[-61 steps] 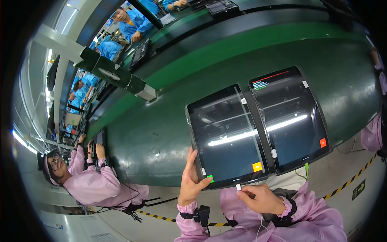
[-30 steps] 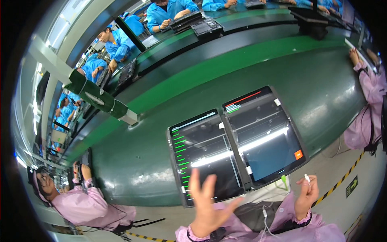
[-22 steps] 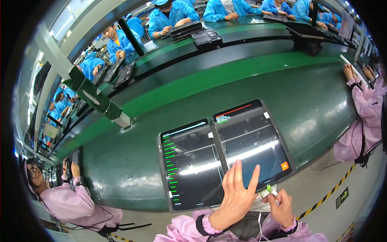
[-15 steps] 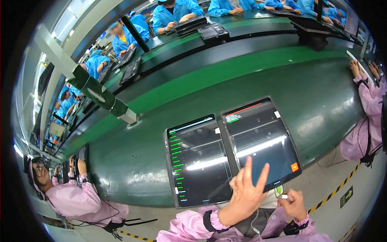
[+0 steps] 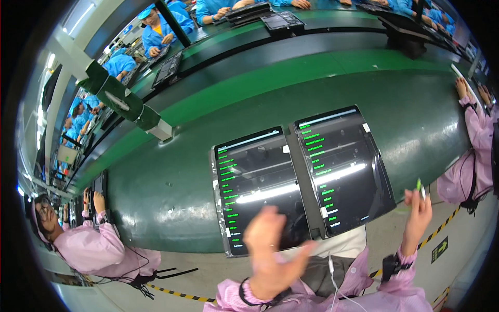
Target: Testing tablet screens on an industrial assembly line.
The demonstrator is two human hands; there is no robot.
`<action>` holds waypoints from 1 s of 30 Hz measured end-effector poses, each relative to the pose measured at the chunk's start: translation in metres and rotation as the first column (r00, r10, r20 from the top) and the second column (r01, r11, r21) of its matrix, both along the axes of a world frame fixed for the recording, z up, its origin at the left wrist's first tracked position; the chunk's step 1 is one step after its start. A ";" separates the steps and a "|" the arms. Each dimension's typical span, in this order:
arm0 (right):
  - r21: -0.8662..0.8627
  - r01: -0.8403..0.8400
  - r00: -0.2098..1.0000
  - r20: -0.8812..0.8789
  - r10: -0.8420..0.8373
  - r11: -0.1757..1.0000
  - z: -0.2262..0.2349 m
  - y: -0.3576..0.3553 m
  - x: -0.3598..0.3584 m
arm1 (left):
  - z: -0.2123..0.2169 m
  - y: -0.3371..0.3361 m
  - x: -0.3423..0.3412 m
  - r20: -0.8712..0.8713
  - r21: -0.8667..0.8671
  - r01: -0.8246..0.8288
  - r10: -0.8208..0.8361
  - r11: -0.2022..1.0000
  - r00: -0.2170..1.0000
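Green table [image 5: 171, 197] w/ two dark tablets: left hand [image 5: 270, 255] blurred, fingers spread over left tablet [image 5: 257, 190], right hand [image 5: 417, 214] off to the side pinching a small green tab [image 5: 419, 184] — prob. thin, light, pinch by its edge.

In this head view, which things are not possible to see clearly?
- Left hand: motion-blurred, finger pose unclear; it covers the left tablet lower corner.
- Right hand: its small green-and-white piece is too small to identify.
- Tablet screens: green list lines too small, crossed by lamp glare.
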State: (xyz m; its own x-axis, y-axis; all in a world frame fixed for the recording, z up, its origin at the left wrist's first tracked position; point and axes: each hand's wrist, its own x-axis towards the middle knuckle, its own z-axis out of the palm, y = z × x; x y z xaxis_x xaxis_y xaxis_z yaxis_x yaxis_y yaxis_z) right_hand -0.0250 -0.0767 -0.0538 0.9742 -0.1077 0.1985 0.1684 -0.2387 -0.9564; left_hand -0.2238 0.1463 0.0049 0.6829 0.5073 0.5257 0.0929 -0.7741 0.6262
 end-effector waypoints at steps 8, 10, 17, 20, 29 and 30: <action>-0.031 -0.345 0.900 -0.293 0.322 0.938 0.015 0.035 0.022 | -0.028 0.046 -0.091 -0.344 -0.320 -0.656 0.561 0.683 0.753; 0.011 -0.368 0.888 -0.293 0.355 0.930 0.010 0.055 0.004 | -0.038 0.051 -0.107 -0.314 -0.369 -0.643 0.561 0.671 0.766; -0.227 -0.684 0.720 -0.055 0.692 0.694 0.014 0.161 -0.092 | -0.040 0.130 -0.154 -0.016 -0.544 -0.765 0.908 0.344 0.419; 0.077 -0.869 0.471 -0.181 0.864 0.490 0.023 0.196 -0.124 | -0.027 0.127 -0.138 0.187 -0.500 -0.797 0.940 0.340 0.284; 0.069 -0.837 0.535 -0.106 0.838 0.543 0.044 0.173 -0.067 | 0.005 0.059 0.021 0.364 -0.371 -0.062 0.206 0.927 0.908; 0.037 -0.804 0.590 -0.080 0.803 0.594 0.047 0.167 -0.051 | 0.004 0.055 0.045 0.359 -0.447 0.037 0.141 0.894 0.922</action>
State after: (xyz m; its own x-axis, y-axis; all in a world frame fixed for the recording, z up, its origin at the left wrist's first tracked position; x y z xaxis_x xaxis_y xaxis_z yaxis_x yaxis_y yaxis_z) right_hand -0.0765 0.0905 -0.0067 0.6766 0.7272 0.1155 0.2174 -0.0474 -0.9749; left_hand -0.1788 0.2014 0.0086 0.4466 0.7737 0.4493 -0.1838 -0.4121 0.8924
